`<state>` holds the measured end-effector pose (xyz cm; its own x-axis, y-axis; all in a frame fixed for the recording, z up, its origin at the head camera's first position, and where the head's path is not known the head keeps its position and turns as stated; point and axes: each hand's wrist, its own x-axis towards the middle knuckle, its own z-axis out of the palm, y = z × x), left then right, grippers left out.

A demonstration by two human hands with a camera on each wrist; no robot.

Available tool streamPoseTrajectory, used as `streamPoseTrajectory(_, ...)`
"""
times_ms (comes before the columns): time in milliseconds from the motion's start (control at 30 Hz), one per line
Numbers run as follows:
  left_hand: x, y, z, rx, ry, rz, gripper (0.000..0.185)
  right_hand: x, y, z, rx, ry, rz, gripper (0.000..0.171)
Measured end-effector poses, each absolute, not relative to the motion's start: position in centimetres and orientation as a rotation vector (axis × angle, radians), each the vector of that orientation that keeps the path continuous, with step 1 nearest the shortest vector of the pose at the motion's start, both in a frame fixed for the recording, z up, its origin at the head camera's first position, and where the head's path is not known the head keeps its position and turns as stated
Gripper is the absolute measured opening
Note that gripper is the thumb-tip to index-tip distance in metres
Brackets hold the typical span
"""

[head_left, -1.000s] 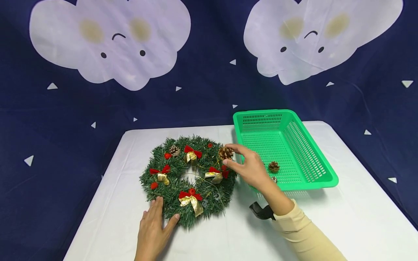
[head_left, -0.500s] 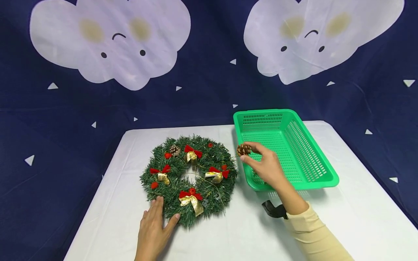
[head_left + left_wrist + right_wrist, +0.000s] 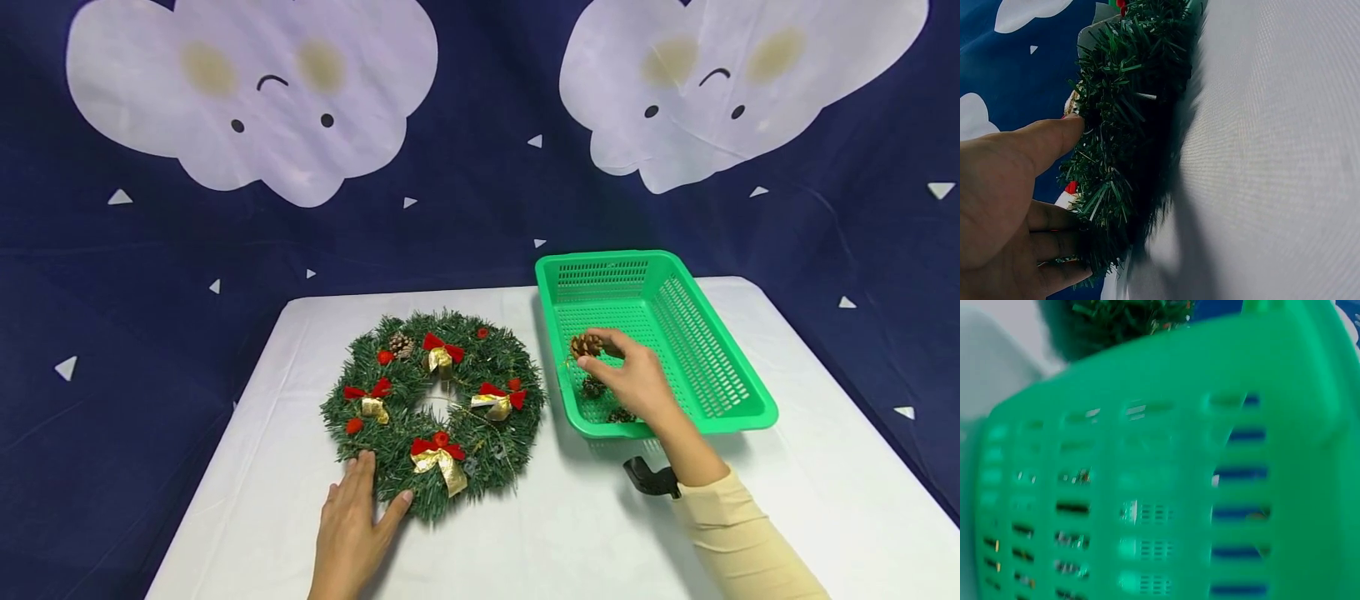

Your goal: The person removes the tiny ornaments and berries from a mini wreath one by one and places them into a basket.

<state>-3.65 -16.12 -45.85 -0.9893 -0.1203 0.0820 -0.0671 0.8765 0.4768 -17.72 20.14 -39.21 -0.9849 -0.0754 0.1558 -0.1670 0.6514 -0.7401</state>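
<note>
Between the thumb and fingers of my right hand [image 3: 633, 375] is a brown pinecone [image 3: 586, 346], held over the left side of a green plastic basket [image 3: 720, 350]. More pinecones [image 3: 593, 386] lie in the basket beneath that hand. In the right wrist view the slotted basket wall [image 3: 1179, 450] blocks sight of the hand. My left hand [image 3: 352, 517] rests with extended fingers against the near left edge of a green wreath [image 3: 480, 442]. In the left wrist view its thumb and fingers touch the wreath's bristly side [image 3: 1110, 150]. Red-and-gold bows [image 3: 438, 458], red berries and one pinecone [image 3: 401, 345] decorate the wreath.
A white cloth covers the table [image 3: 255, 467]. Behind it hangs a dark blue curtain [image 3: 465, 225] with cloud prints. A black wrist mount [image 3: 651, 478] sticks out from the right wrist, near the basket's front rim.
My right hand has carried the pinecone from the wreath's right edge rightward to over the basket. The left hand and the wreath have stayed in place.
</note>
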Motion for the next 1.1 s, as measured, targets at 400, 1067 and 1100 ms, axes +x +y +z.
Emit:
streamPoseTrajectory(400,-3.7,-16.1,-45.9,0.131,-2.917,-0.734,0.081,-17.9,22.3,-39.8,0.226,-2.887,1.136,0.055)
streamPoseTrajectory(1067,-3.6,-16.0,-45.9,0.136,-2.915,-0.735,0.080,-19.1,24.7,-40.2,0.226,-2.961,1.041,0.054)
streamPoseTrajectory(1100,-3.6,-16.0,-45.9,0.134,-2.913,-0.732,0.080,-19.1,24.7,-40.2,0.229,-2.966,1.035,0.055)
